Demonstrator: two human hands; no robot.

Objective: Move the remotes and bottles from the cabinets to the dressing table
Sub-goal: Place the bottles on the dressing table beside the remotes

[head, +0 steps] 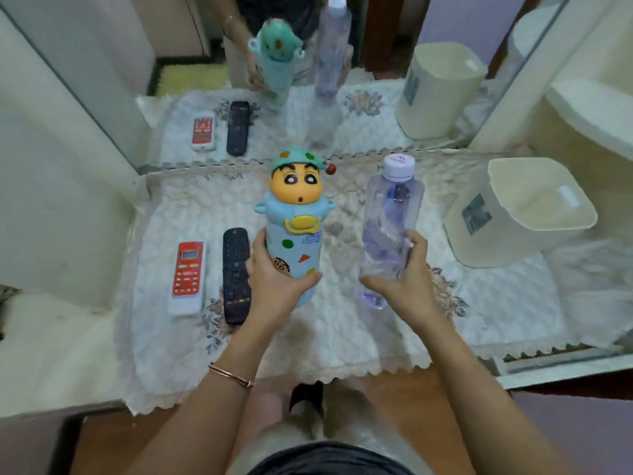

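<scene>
A light-blue cartoon-character bottle [295,221] stands upright on the lace-covered dressing table [342,341]. My left hand [274,282] is wrapped around its lower part. To its right stands a clear purple bottle [388,228] with a lilac cap. My right hand [402,282] is beside its lower half, fingers spread and loosely touching it, not closed around it. A red-and-white remote [187,276] and a black remote [235,274] lie side by side on the cloth to the left of my left hand.
A cream plastic bin [520,214] stands on the table at the right. A mirror [274,80] behind the table reflects the bottles, remotes and bin. White cabinet walls [51,200] flank both sides. The wooden floor lies below the table's front edge.
</scene>
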